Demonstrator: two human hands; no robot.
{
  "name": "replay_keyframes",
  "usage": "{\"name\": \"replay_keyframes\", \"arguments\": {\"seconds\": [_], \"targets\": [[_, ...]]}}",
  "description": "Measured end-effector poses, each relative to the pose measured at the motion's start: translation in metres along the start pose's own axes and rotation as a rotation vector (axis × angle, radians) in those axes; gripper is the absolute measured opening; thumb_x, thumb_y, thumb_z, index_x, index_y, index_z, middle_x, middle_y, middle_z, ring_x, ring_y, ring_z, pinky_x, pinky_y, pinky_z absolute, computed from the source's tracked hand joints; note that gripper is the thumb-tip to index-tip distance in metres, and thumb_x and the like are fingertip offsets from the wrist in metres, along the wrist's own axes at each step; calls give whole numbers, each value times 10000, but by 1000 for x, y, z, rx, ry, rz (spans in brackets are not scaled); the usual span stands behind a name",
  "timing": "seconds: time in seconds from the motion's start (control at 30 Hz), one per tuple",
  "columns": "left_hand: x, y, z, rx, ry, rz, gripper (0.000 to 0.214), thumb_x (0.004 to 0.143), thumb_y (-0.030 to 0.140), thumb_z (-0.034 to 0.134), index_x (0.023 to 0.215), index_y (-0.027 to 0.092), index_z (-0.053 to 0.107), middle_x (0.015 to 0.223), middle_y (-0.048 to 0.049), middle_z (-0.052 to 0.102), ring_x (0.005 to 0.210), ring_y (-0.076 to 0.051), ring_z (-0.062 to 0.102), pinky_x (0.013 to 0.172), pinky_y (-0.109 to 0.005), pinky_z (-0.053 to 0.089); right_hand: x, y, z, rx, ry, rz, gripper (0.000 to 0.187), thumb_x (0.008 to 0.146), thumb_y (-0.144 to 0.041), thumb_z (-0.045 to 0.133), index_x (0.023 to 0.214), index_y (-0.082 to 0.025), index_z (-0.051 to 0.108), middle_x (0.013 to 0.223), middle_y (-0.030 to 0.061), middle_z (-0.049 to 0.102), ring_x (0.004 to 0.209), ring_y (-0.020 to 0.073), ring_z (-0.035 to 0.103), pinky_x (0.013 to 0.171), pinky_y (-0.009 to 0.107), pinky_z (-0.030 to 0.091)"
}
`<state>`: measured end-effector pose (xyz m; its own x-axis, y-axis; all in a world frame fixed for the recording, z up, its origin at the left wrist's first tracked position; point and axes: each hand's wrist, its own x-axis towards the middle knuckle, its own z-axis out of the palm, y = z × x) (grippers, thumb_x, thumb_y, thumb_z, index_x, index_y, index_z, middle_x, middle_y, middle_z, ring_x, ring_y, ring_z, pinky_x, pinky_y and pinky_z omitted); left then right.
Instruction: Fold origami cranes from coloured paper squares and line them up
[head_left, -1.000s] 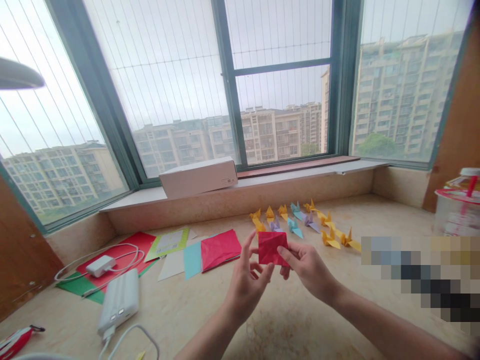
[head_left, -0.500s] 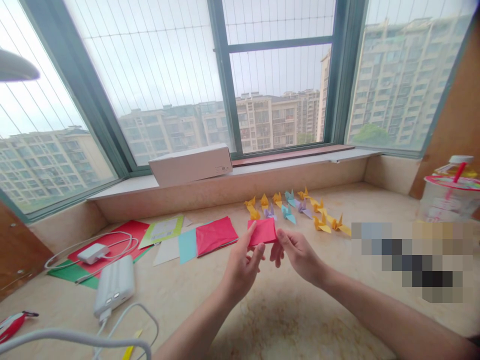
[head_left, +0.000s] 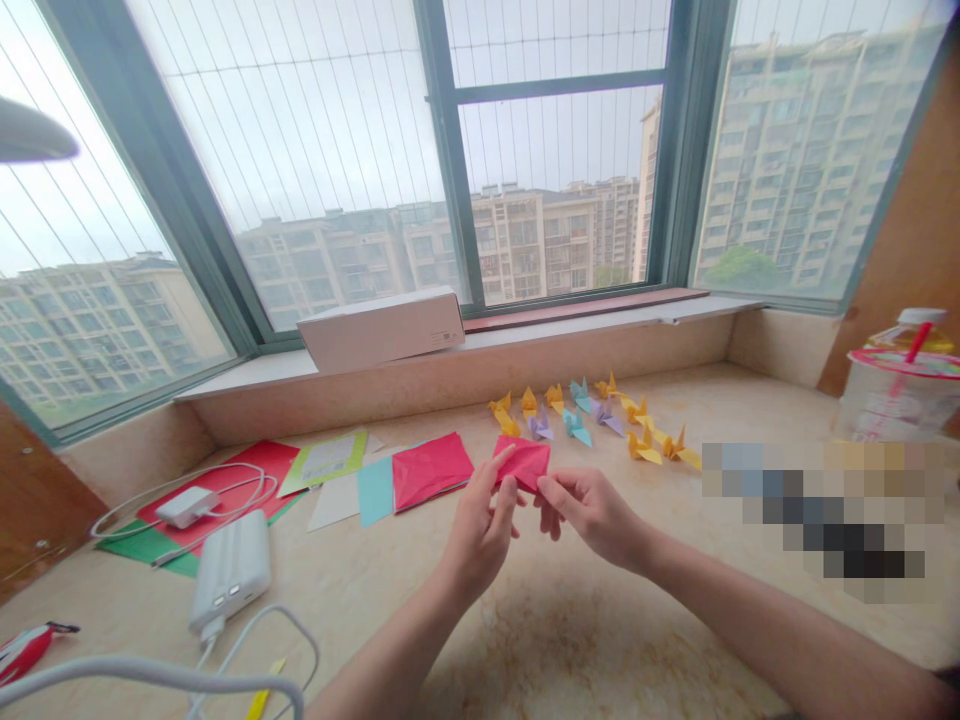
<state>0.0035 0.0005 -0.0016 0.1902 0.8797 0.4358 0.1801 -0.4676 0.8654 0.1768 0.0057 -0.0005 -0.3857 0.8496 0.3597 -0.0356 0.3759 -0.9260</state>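
So the small folded square of pinkish-red paper (head_left: 527,460) is up in both hands, just above the beige marbled stone counter (head_left: 570,625). Right hand (head_left: 602,515) has its lower right corner pinched between thumb and fingers, left hand (head_left: 478,530) has the left edge, fingers close together. Little folded paper cranes in yellow, blue and purple (head_left: 577,428) sit right behind it, and a flat pinkish-red paper stack (head_left: 432,472) lies off to the left.
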Motion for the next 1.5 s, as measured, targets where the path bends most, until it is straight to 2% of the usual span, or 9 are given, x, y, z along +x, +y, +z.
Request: {"name": "replay_keyframes", "arguments": {"seconds": [0.13,0.33,0.53,0.7,0.87,0.97,1.07,1.23,1.5], "targets": [[1,-1,0,45,29,34,438,985,470,414,1285,189,564,989,-107,651,765,-177,640,480,-228,539,0,1,0,10,2,-6,397,962,-466,502,750,-147,605,602,17,628,509,114,578,503,231,465],[2,-9,-4,108,96,-11,449,978,488,422,1252,163,567,685,-18,647,573,-147,626,465,-221,499,-2,1,0,-10,14,-10,370,956,-418,506,711,-153,590,580,16,626,500,117,583,500,233,465],[7,3,-3,-60,243,-121,367,912,514,537,878,149,560,544,4,620,478,-161,638,428,-222,477,-3,-2,2,-125,43,-42,414,978,-401,462,673,-154,593,607,33,646,515,122,594,504,240,459],[10,8,-5,-193,262,-162,375,882,508,585,878,134,565,546,-17,651,474,-179,656,422,-229,470,-3,0,0,-251,254,-121,233,974,-346,477,1142,-202,552,950,56,674,593,123,643,458,219,441],[10,6,-5,-245,234,-197,370,860,492,618,875,124,583,581,-38,675,480,-171,654,420,-220,456,-3,4,-5,-373,259,-297,536,923,-190,533,1421,-306,370,1338,121,515,910,178,657,674,292,566],[9,8,-4,-276,202,-212,368,838,488,639,873,124,594,612,-44,685,498,-179,663,426,-227,459,-3,3,-8,-460,149,-389,360,919,-163,555,1254,-292,591,1412,110,438,1233,251,536,981,417,506],[9,11,-3,-302,178,-229,371,813,483,663,857,118,616,670,-62,698,526,-180,670,435,-229,460,-2,2,-10,-493,109,-380,163,935,-242,591,1037,-260,718,1415,106,429,1332,284,459,1095,482,407],[7,17,-1,-332,126,-235,354,821,459,663,885,110,650,753,-76,702,530,-159,654,435,-222,453,2,0,-11,-434,195,-347,204,943,-370,592,923,-236,744,1282,115,572,1294,285,494,1049,463,437],[1,26,3,-367,-75,-197,396,868,456,620,1013,94,688,913,-148,730,528,-159,655,440,-235,464,5,-1,-13,-297,348,-229,318,944,-466,559,877,-199,717,862,76,719,830,232,647,778,360,502]]}}
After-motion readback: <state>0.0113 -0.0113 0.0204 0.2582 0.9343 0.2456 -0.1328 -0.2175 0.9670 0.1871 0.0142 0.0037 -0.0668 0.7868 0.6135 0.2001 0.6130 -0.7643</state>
